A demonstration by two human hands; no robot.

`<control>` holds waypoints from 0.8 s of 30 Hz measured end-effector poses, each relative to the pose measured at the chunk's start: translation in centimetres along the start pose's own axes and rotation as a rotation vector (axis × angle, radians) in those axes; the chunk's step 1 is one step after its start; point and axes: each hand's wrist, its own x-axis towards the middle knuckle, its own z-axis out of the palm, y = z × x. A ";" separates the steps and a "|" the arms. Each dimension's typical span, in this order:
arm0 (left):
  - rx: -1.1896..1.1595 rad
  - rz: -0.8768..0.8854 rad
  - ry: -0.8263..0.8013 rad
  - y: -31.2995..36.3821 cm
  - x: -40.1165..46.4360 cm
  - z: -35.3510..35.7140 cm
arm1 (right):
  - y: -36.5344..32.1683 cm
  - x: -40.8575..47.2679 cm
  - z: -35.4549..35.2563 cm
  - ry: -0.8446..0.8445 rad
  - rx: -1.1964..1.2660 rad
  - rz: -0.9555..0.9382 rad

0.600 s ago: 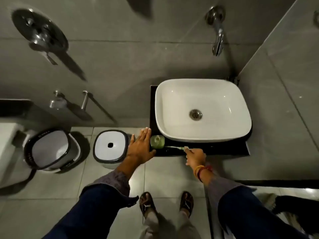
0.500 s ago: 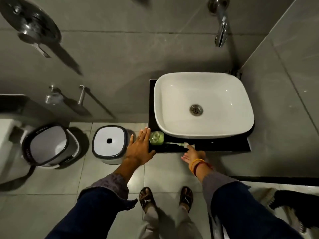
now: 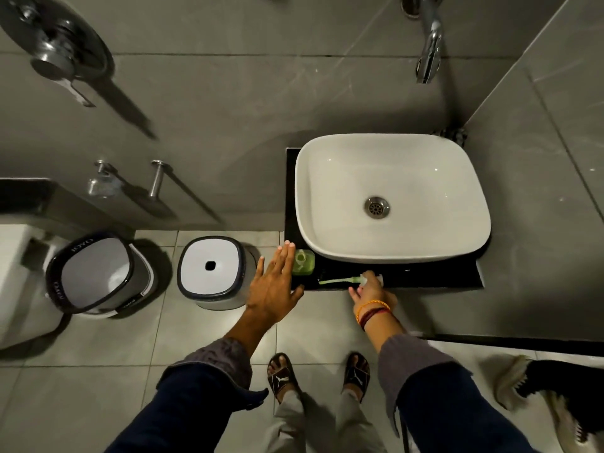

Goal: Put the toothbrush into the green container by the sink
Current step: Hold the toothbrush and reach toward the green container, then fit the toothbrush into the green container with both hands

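Right hand [image 3: 368, 291] closer — toothbrush [image 3: 340, 280] green, flat

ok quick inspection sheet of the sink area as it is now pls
surface: black counter under the white sink, narrow front strip bare
job's things: toothbrush lying flat on the counter; green container at the counter's left front corner, toothbrush not in it
clutter: nothing seen on the counter
grippers: left hand open, flat beside the container; right hand fingers on the toothbrush's right end, grip unclear
cables: nothing seen
surroundings: wall tap, two lidded bins on the tiled floor, shoe at right
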 end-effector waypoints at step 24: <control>-0.039 -0.055 -0.007 0.1 -0.7 0.7 | 0.2 -9.8 4.0 -0.415 -0.475 -1.097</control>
